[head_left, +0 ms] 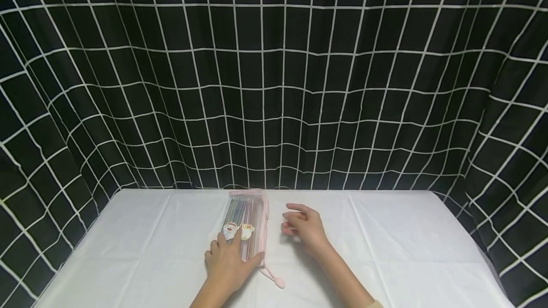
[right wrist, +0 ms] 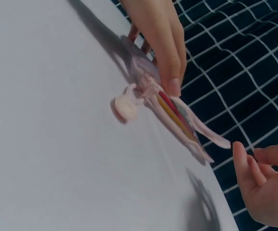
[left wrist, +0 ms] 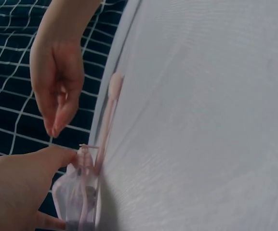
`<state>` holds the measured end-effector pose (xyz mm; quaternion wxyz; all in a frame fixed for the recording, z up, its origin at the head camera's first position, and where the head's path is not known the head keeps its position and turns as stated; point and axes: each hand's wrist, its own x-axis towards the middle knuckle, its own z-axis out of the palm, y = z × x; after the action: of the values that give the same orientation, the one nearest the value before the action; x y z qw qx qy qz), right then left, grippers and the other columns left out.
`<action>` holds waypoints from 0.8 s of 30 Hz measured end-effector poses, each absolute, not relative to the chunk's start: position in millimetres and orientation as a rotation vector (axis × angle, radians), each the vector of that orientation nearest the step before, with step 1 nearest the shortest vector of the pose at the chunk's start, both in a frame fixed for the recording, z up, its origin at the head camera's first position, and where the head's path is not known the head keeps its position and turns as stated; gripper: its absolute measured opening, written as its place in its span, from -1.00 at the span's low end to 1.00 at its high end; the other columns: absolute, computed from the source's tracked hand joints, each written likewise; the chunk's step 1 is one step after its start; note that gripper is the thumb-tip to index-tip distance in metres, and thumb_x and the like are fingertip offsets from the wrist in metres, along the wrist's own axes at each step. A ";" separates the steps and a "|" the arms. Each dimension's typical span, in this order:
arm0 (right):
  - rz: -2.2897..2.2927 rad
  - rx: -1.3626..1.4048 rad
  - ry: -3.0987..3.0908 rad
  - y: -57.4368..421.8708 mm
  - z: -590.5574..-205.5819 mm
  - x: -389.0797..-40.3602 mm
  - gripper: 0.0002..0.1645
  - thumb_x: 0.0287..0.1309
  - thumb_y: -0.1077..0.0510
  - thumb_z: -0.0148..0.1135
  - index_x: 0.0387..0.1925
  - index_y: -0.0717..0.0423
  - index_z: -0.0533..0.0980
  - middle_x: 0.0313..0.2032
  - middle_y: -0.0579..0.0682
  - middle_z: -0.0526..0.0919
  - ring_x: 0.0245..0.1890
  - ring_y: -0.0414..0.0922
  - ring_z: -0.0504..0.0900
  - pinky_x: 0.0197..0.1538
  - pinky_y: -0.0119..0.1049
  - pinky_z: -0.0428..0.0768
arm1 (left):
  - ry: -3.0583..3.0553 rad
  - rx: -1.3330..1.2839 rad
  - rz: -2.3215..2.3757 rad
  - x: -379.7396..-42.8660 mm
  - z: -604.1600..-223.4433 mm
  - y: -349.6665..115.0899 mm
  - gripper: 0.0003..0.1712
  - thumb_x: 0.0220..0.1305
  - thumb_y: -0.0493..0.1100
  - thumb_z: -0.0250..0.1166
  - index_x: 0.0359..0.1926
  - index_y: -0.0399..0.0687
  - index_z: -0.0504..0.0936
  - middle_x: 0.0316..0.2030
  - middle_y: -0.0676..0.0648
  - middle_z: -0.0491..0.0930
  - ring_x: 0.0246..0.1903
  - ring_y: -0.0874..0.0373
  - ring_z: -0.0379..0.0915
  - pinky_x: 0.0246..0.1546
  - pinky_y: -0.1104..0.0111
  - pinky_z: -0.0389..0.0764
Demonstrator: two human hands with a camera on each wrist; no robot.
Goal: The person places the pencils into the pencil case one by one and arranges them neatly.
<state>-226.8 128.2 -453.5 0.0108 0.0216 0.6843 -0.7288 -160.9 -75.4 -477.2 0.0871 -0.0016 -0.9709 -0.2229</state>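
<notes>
A clear pencil case (head_left: 252, 203) with pink trim lies on the white table, slim colored pencils (head_left: 237, 210) showing through it. My left hand (head_left: 227, 260) grips its near end, thumb at the right edge and the other fingers across the top and left side. A pink pull cord (head_left: 274, 277) trails from the near right corner. In the right wrist view the pink zip edges (right wrist: 206, 130) stand parted, with red and yellow pencils between them. To the right of the case, my right hand (head_left: 306, 227) is raised with loosely bent fingers, holding nothing.
The white cloth on the table (head_left: 411, 232) has fold creases. Behind it and at both sides hangs a black curtain (head_left: 274, 70) with a white grid.
</notes>
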 end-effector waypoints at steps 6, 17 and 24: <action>-2.285 0.088 2.140 145.7 -454.3 -222.9 -0.52 0.43 0.44 0.14 0.32 0.54 0.42 -0.20 0.21 0.77 -0.38 -0.17 0.75 -0.24 -0.29 0.77 | -2.882 -0.017 -0.618 -161.8 -480.9 -72.7 0.08 0.18 0.49 0.37 0.44 -0.22 0.49 0.19 -0.60 0.41 0.05 -0.41 0.42 -0.01 -0.23 0.44; -2.249 0.141 2.211 175.5 -449.1 -215.7 -0.51 0.45 0.41 0.14 0.34 0.49 0.42 -0.12 0.17 0.77 -0.34 -0.22 0.74 -0.20 -0.33 0.76 | -2.836 -0.044 -0.591 -159.9 -473.0 -76.0 0.06 0.22 0.50 0.32 0.44 -0.20 0.50 0.16 -0.55 0.42 0.04 -0.38 0.42 -0.05 -0.20 0.43; -2.213 0.140 2.290 188.9 -444.8 -209.9 -0.51 0.46 0.40 0.15 0.34 0.50 0.42 -0.12 0.13 0.77 -0.32 -0.20 0.76 -0.18 -0.33 0.76 | -2.785 -0.105 -0.625 -163.7 -470.7 -83.6 -0.04 0.29 0.43 0.30 0.45 -0.15 0.48 0.26 -0.52 0.41 0.22 -0.42 0.41 0.10 -0.28 0.42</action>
<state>-209.9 188.9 -444.8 -0.0228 0.0438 0.7182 -0.6941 -163.7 -83.6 -470.7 0.1424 -0.0364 -0.9652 -0.2165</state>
